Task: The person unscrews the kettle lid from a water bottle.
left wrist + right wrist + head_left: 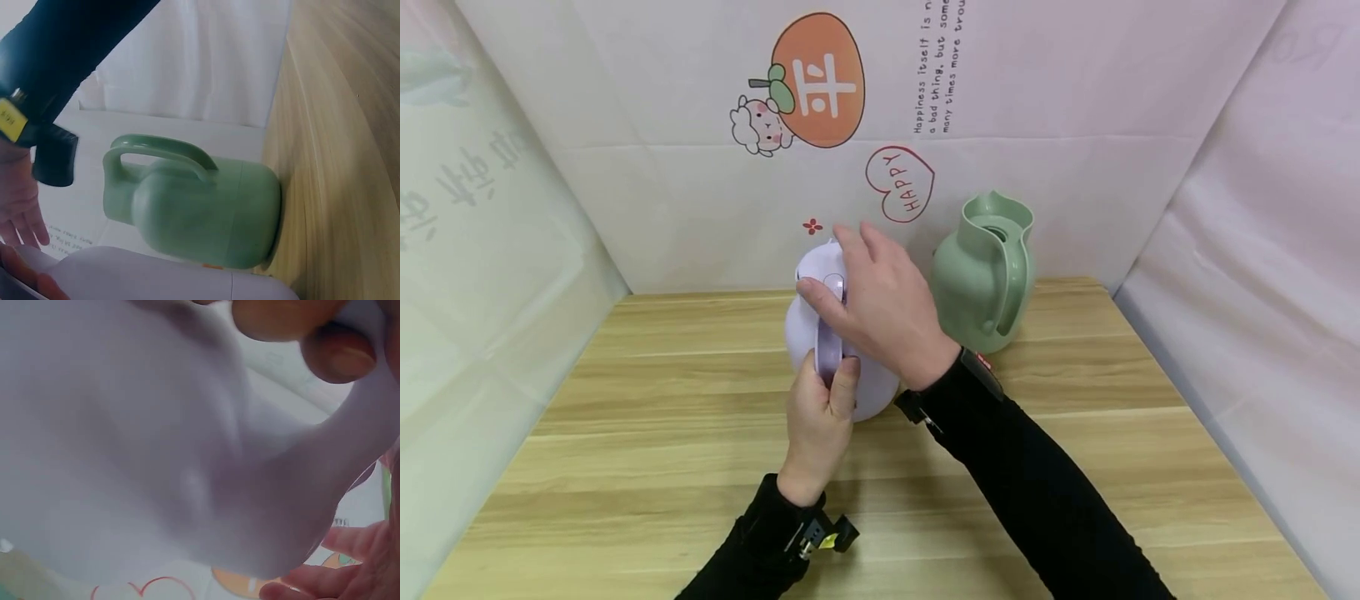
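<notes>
A lavender vacuum jug (pixel 876 390) stands upright on the wooden table. My left hand (pixel 818 415) grips its handle (pixel 828 343), with the thumb on the right side of it. Over the jug's top lies my right hand (pixel 891 312), its fingers extended past the far right of the rim and its thumb spread across to the left. The right palm hides much of the lid (pixel 814 265). In the right wrist view the lavender body (pixel 125 444) fills much of the picture, blurred, with left-hand fingers (pixel 281 319) curled round the handle.
Just right of the lavender jug stands a sage-green vacuum jug (pixel 958 292), its handle toward the front right and a dark round opening in its mouth. Behind both, a printed white cloth (pixel 700 217) rises at the table's back edge. White cloth walls flank the wooden table (pixel 647 467).
</notes>
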A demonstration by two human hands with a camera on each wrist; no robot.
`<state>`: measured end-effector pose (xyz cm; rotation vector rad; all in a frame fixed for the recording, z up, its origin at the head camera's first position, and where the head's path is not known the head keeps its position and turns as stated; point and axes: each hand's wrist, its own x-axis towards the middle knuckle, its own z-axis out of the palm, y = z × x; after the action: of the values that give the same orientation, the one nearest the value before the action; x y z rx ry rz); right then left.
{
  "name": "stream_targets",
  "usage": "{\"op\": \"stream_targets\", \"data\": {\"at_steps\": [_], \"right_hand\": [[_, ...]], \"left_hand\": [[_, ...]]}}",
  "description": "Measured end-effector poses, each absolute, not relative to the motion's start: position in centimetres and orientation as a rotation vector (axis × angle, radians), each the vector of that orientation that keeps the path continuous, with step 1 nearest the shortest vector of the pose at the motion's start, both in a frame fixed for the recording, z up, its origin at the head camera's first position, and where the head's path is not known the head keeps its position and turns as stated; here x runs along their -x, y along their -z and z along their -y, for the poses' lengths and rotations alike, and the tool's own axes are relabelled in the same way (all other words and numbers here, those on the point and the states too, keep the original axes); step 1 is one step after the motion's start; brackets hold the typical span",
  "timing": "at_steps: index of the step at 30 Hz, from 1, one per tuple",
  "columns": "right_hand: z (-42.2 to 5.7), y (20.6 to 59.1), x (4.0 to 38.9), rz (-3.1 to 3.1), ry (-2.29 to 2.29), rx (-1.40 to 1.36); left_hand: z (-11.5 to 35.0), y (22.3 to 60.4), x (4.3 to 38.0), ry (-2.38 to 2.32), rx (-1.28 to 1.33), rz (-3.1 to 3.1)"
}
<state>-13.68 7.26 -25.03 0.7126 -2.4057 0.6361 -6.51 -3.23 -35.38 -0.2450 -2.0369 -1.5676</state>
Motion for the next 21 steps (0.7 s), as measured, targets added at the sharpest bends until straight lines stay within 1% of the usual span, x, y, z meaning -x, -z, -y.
{"op": "stream_targets", "data": {"at_steps": [9, 14, 21], "right_hand": [[-4.6, 22.3, 14.1, 2.703, -0.369, -0.667], [-3.6, 22.2, 14.1, 2.800, -0.306, -0.616], [-3.3, 22.5, 13.9, 2.813, -0.286, -0.622]], "left_hand": [[3.2, 34.8, 6.3, 1.547, 0.253, 2.029], [3.4, 35.1, 6.3, 1.572, 0.286, 2.024], [3.5, 35.2, 6.3, 1.608, 0.291, 2.018]]}}
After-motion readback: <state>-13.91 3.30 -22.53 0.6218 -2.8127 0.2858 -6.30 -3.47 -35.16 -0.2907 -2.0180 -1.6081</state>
